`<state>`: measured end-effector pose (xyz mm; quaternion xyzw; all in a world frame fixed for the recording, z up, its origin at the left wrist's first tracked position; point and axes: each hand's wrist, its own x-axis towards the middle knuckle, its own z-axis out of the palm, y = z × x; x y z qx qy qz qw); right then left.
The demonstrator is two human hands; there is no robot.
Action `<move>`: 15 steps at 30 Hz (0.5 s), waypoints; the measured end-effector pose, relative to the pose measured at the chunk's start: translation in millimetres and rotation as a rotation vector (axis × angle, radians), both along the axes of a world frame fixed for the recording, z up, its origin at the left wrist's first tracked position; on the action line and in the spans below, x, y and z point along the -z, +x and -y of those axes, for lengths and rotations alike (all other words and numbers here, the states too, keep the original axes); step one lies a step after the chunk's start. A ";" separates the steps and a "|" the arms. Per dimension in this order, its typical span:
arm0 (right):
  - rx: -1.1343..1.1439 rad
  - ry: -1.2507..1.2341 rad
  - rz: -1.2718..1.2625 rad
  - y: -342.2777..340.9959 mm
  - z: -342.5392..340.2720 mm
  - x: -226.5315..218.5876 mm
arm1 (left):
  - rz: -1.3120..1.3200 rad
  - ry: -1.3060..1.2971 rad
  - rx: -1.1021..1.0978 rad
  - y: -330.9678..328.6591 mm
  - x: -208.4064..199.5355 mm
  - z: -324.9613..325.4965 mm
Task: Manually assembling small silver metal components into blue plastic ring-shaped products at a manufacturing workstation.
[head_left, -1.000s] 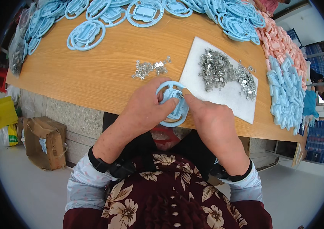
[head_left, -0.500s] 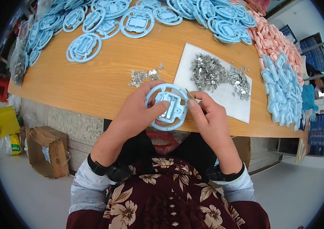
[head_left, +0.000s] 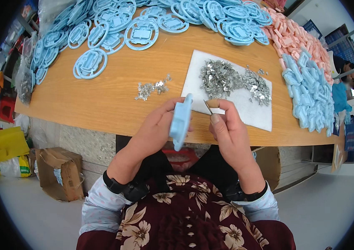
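My left hand [head_left: 154, 125] grips a light blue plastic toy steering wheel [head_left: 180, 123], turned nearly edge-on above the table's front edge. Its raised centre housing faces left, and the fingers behind it are partly hidden. To the right, my right hand [head_left: 229, 129] pinches slim metal tweezers [head_left: 208, 107] between thumb and index finger; a tan cover sits on that fingertip. The tweezers' tip points up and left, apart from the wheel. Beyond it, a small heap of shiny metal pieces [head_left: 152, 88] lies on the wood. Larger heaps of metal pieces [head_left: 220, 79] rest on a white foam sheet [head_left: 191, 85].
Many similar blue wheels [head_left: 142, 34] are piled along the far side of the wooden table [head_left: 114, 91]. Blue plastic parts [head_left: 308, 96] and pink parts [head_left: 296, 41] heap up at the right. A cardboard box [head_left: 60, 175] stands on the floor at left.
My left hand has tilted the wheel from face-up to nearly edge-on. The tweezers have moved away from its rim. The whole view has shifted slightly.
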<state>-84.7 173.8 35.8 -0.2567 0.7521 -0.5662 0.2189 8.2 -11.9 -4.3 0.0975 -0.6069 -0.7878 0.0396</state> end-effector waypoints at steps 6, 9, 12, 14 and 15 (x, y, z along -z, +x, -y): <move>-0.054 0.036 -0.431 7.7 10.2 10.9 | 0.003 0.361 0.020 -1.3 -1.1 -7.0; -0.046 0.020 -0.497 7.8 13.1 17.0 | -0.025 0.380 -0.009 -3.2 -0.6 -9.8; -0.047 -0.014 -0.573 8.4 12.6 29.6 | -0.001 0.417 0.027 -5.3 -4.2 -13.2; -0.066 -0.006 -0.639 8.9 11.1 33.4 | -0.036 0.481 0.082 -7.0 -2.4 -13.7; -0.083 0.011 -0.664 9.3 10.5 32.2 | -0.028 0.504 0.110 -6.7 -0.6 -11.3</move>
